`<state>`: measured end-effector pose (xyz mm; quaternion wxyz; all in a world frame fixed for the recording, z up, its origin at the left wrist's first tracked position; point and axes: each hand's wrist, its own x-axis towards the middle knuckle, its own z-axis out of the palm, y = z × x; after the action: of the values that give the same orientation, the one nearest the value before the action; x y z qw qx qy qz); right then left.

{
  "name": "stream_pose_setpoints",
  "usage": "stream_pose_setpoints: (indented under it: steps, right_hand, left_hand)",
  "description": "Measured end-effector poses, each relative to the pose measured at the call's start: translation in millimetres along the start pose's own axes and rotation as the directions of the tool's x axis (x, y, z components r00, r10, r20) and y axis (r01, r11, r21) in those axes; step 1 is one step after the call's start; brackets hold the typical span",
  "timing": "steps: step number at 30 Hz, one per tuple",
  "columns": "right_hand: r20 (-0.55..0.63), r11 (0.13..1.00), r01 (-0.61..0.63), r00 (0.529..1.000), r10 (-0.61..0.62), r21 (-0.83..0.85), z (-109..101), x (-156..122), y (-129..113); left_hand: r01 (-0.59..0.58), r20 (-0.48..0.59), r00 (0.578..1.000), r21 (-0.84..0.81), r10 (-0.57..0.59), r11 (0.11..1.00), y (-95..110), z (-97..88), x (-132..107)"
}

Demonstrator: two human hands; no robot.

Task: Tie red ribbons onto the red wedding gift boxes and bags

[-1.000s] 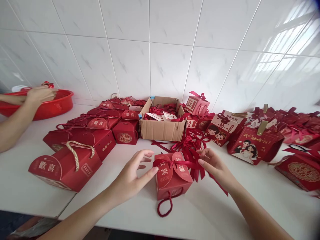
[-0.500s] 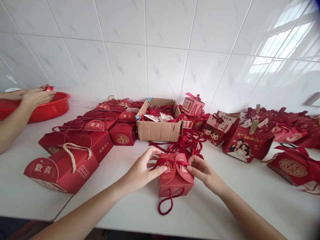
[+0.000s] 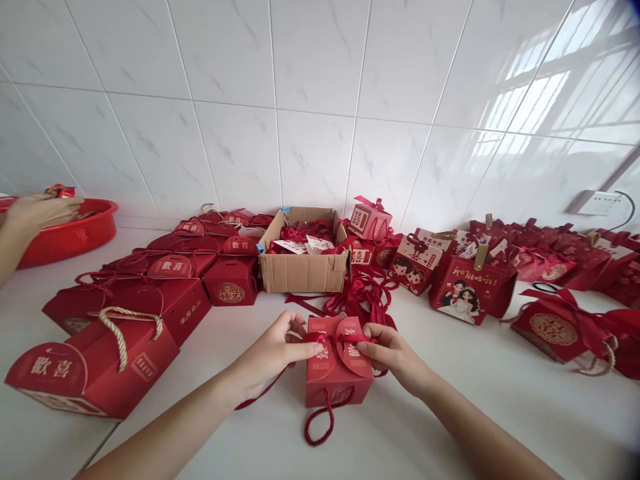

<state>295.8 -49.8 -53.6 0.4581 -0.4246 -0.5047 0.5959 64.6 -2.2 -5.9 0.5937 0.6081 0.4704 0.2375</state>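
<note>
A small red gift box (image 3: 336, 383) stands on the white table before me, its two rounded top flaps folded over. Across the flaps runs a dark red ribbon (image 3: 345, 339), crossing at the middle. My left hand (image 3: 277, 353) pinches the ribbon's left side at the box's top edge, and a loose tail hangs below that hand. On the other side my right hand (image 3: 393, 353) pinches the ribbon between thumb and fingers. A twisted red cord handle (image 3: 320, 427) hangs from the box's front onto the table.
Behind the box are a cardboard carton (image 3: 304, 272) of ribbons and tags and a heap of red ribbon (image 3: 363, 293). Larger red boxes (image 3: 133, 360) line the left; decorated boxes (image 3: 463, 293) crowd the right. Another person's hand (image 3: 43, 217) is over a red basin (image 3: 70, 239).
The view has shifted, so most things sit further left and slightly lower. Both hands still grip the ribbon over the box. A loose ribbon tail now shows below my left hand.
</note>
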Motion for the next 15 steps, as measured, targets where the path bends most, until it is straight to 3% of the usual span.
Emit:
stream_pose_setpoints:
  steps: [4, 15]
  right_hand:
    - [-0.014, 1.000, -0.001, 1.000, 0.001, 0.016, 1.4, 1.1, 0.1]
    - [-0.094, 0.998, 0.021, 0.996, -0.015, 0.061, -2.1, 10.4, 1.6]
  left_hand:
    - [0.076, 0.064, 0.995, 0.084, -0.081, 0.994, 1.1, -2.3, 2.6]
    - [-0.016, 0.111, 0.994, 0.008, 0.015, 1.000, 3.4, -3.3, 23.8]
